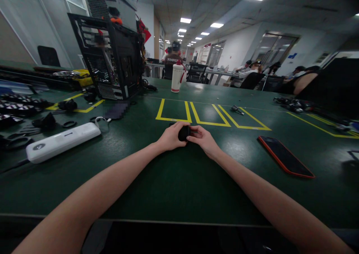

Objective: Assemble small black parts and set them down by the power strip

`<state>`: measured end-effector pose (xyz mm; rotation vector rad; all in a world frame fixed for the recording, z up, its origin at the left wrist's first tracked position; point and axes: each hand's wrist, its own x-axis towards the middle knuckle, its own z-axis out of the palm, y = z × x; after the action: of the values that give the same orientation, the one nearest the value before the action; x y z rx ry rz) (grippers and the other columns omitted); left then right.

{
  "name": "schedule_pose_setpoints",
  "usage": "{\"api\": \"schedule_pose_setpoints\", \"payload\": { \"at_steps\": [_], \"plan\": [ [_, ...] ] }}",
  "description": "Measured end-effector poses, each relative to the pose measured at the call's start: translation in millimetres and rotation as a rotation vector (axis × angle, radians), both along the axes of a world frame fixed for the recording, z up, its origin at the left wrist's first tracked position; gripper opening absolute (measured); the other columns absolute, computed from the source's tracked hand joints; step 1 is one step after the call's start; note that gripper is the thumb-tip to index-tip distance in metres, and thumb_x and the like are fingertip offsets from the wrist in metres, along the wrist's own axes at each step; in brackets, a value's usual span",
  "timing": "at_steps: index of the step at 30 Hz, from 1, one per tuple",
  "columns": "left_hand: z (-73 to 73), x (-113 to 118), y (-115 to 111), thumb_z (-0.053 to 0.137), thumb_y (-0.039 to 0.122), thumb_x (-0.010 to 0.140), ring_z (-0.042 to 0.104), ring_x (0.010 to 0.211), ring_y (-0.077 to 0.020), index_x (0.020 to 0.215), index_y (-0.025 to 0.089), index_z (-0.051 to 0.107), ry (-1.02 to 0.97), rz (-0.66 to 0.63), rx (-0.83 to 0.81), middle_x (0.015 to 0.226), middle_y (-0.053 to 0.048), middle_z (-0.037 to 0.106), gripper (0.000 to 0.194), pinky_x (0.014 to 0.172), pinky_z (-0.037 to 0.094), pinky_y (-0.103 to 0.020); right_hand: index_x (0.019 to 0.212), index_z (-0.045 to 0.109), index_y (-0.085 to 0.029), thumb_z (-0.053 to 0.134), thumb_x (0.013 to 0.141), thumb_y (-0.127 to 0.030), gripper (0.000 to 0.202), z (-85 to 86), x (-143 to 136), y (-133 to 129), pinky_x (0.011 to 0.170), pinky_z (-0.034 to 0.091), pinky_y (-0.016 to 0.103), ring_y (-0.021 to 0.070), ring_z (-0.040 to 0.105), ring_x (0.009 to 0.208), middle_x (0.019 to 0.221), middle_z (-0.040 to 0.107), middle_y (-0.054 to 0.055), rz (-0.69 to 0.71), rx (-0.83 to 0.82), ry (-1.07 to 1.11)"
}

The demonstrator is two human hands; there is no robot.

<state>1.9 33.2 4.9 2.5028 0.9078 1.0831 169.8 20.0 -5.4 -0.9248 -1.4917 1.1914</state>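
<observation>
Gripping a small black obj. (pixel 183 133), L hand (pixel 171 137) curls round it from the left; R hand (pixel 204 140) has bent fingers & thumb at its right edge, can't tell if pinching or just touching; obj. sits betw. the two hands, just on the near side of the yellow tape outlines (pixel 174 119), over the green table (pixel 179 186), can't tell if resting on it; small metal piece (pixel 238 110) lies by the far end of the right-hand outline of the middle three; orange-edged phone (pixel 286 156) lies flat to the right; long white device (pixel 64 141) w/ dark cable to the left; black PC case (pixel 126 65) & white tumbler (pixel 176 78) stand farther back.
</observation>
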Motion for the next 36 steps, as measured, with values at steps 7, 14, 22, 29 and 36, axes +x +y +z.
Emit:
{"api": "schedule_pose_setpoints", "payload": {
  "at_steps": [7, 14, 22, 29, 36],
  "plan": [
    [0.6, 0.3, -3.1, 0.062, 0.020, 0.060, 0.050, 0.102, -0.0220, 0.113, 0.021, 0.039, 0.007, 0.021, -0.002, 0.111, -0.005, 0.050, 0.058, 0.085, 0.042, -0.036, 0.091, 0.053, -0.021, 0.068, 0.060, -0.023, 0.035, 1.9, -1.4, -3.9, 0.088, 0.041, 0.038, 0.0172, 0.058, 0.093, 0.095, 0.062, 0.001, -0.005, 0.006, -0.007],
    [-0.3, -0.3, -4.6, 0.063, 0.022, 0.062, 0.048, 0.106, -0.0212, 0.115, 0.021, 0.037, 0.002, 0.014, 0.024, 0.116, -0.005, 0.048, 0.059, 0.089, 0.041, -0.036, 0.094, 0.051, -0.021, 0.068, 0.061, -0.022, 0.037, 1.8, 0.0, -2.5, 0.088, 0.041, 0.039, 0.0169, 0.060, 0.089, 0.089, 0.065, 0.001, 0.034, -0.053, 0.019],
    [-1.2, 1.1, -1.4, 0.063, 0.024, 0.062, 0.049, 0.106, -0.0217, 0.114, 0.021, 0.039, 0.007, 0.037, 0.000, 0.114, -0.006, 0.049, 0.058, 0.087, 0.042, -0.035, 0.091, 0.053, -0.022, 0.064, 0.066, -0.029, 0.028, 3.3, -1.0, -4.1, 0.084, 0.044, 0.038, 0.0164, 0.058, 0.090, 0.091, 0.062, 0.001, 0.014, -0.093, 0.053],
    [-2.0, 0.4, -0.2, 0.062, 0.024, 0.063, 0.046, 0.109, -0.0216, 0.120, 0.022, 0.035, 0.004, 0.014, 0.008, 0.119, -0.006, 0.047, 0.063, 0.091, 0.039, -0.035, 0.097, 0.054, -0.021, 0.066, 0.063, -0.022, 0.036, 2.6, -0.8, -2.6, 0.092, 0.039, 0.036, 0.0165, 0.052, 0.101, 0.105, 0.057, 0.004, 0.008, -0.040, 0.043],
    [-0.3, 0.4, -1.5, 0.063, 0.022, 0.062, 0.048, 0.105, -0.0215, 0.116, 0.022, 0.038, 0.013, 0.004, -0.009, 0.115, -0.005, 0.048, 0.059, 0.088, 0.041, -0.036, 0.092, 0.055, -0.022, 0.061, 0.069, -0.028, 0.025, 2.2, 0.5, -4.2, 0.086, 0.043, 0.035, 0.0154, 0.055, 0.093, 0.096, 0.059, 0.002, 0.018, -0.055, 0.057]
  ]
}}
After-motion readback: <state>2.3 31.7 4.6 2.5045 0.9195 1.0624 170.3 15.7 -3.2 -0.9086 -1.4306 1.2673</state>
